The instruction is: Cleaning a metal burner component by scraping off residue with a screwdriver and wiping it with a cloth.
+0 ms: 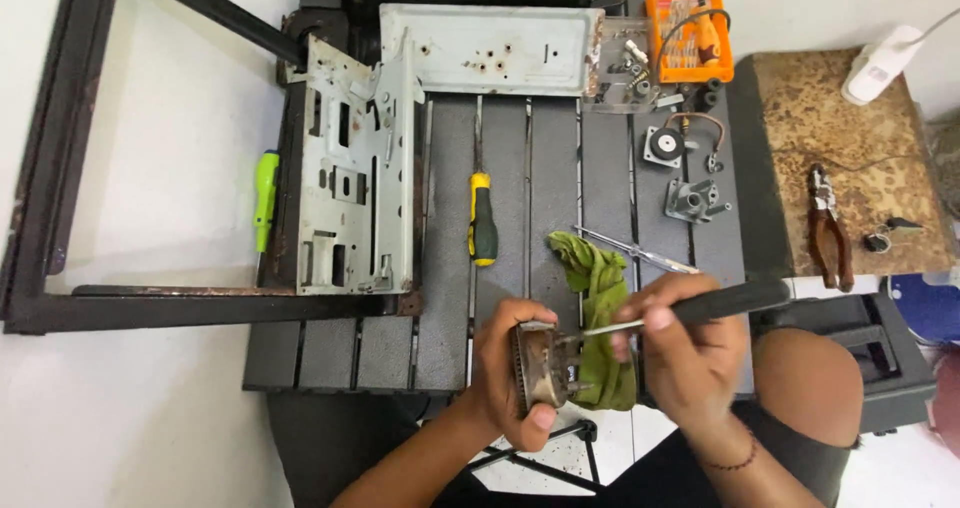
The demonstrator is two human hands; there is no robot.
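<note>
The part in your left hand point(510, 373) is a small round metal piece point(541, 368), tarnished brown, with a ridged or toothed rim along its left edge. You hold it on edge, its open face turned toward your right, just above the near edge of the dark slatted surface point(450, 268). Your right hand point(690, 353) grips a screwdriver point(690, 310) with a black handle; its thin bright shaft runs nearly level to the left, the tip meeting the upper face of the metal piece. A crumpled green rag point(600, 318) hangs between your hands, right behind the piece and under the shaft.
</note>
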